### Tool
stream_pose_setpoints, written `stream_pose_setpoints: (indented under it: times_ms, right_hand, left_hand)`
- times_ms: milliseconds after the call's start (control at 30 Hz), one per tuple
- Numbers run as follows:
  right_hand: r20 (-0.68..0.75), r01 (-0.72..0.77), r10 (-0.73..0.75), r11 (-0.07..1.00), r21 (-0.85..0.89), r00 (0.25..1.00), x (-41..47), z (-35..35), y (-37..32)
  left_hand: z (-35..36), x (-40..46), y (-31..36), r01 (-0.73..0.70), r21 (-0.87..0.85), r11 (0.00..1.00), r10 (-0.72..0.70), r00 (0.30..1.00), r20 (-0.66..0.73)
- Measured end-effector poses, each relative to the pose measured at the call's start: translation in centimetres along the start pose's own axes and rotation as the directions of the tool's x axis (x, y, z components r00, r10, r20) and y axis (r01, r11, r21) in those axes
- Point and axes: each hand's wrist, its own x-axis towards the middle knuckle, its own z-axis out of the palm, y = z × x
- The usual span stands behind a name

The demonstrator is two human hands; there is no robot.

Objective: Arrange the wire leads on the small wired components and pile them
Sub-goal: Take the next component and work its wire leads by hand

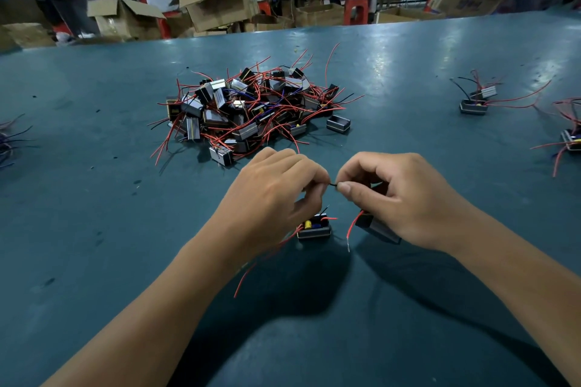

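A large pile of small boxed components [251, 107] with red and black leads lies on the teal table ahead of me. My left hand [270, 198] and my right hand [399, 195] meet at the fingertips and pinch a thin black wire lead [332, 184] between them. Under my left hand a small component [314, 228] with a yellow part hangs or rests, red leads trailing toward me. A second dark component [380, 228] sits tucked under my right palm with a red lead [352, 229] curling down.
The teal table [94, 229] spreads wide around me. A few separate components [474, 102] with leads lie at the right, more at the right edge [570, 140], dark wires at the left edge [9, 141]. Cardboard boxes and seated people fill the background.
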Motion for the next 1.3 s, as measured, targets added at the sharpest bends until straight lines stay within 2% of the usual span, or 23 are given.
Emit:
stream_pose_setpoints:
  times_ms: [167,333,533,867,967,1033,1100,1200,1300]
  right_hand:
    - [0.034,-0.073,0.07,0.994,0.078,0.997,0.1,-0.2,0.0]
    - [0.121,-0.175,0.148,0.949,0.26,0.981,0.2,-0.5,-0.2]
    - [0.186,-0.253,0.188,0.862,0.438,0.964,0.1,-0.5,-0.3]
    - [0.207,-0.295,0.217,0.807,0.512,0.954,0.2,-0.4,0.1]
    - [0.202,-0.27,0.192,0.819,0.506,0.96,0.2,-0.3,0.2]
    - [0.182,-0.244,0.176,0.838,0.489,0.967,0.1,-0.3,0.2]
    - [0.128,-0.21,0.17,0.872,0.443,0.977,0.1,-0.2,0.5]
    - [0.037,-0.12,0.115,0.954,0.273,0.993,-0.1,0.2,0.7]
    - [-0.002,-0.019,0.02,0.988,0.15,1.0,-0.2,0.6,0.5]
  left_hand:
    - [-0.2,0.1,-0.2,-0.036,0.022,0.999,0.036,0.999,0.002]
    - [-0.1,0.1,-0.2,-0.057,0.016,0.998,0.057,0.998,-0.005]
    - [0.0,-0.2,0.1,0.063,-0.16,0.985,-0.064,0.998,-0.006]
    - [-0.2,-0.1,-0.2,0.085,-0.153,0.985,-0.084,0.996,0.009]
    - [-0.2,-0.1,-0.3,0.141,-0.189,0.972,-0.136,0.99,0.042]
    - [-0.2,-0.1,-0.1,0.24,-0.321,0.916,-0.227,0.971,0.08]
    - [0.0,-0.1,0.1,0.358,-0.471,0.806,-0.318,0.933,0.166]
    - [0.3,0.1,0.1,0.504,-0.557,0.661,-0.392,0.864,0.316]
    - [0.3,0.0,-0.2,0.594,-0.619,0.514,-0.419,0.804,0.423]
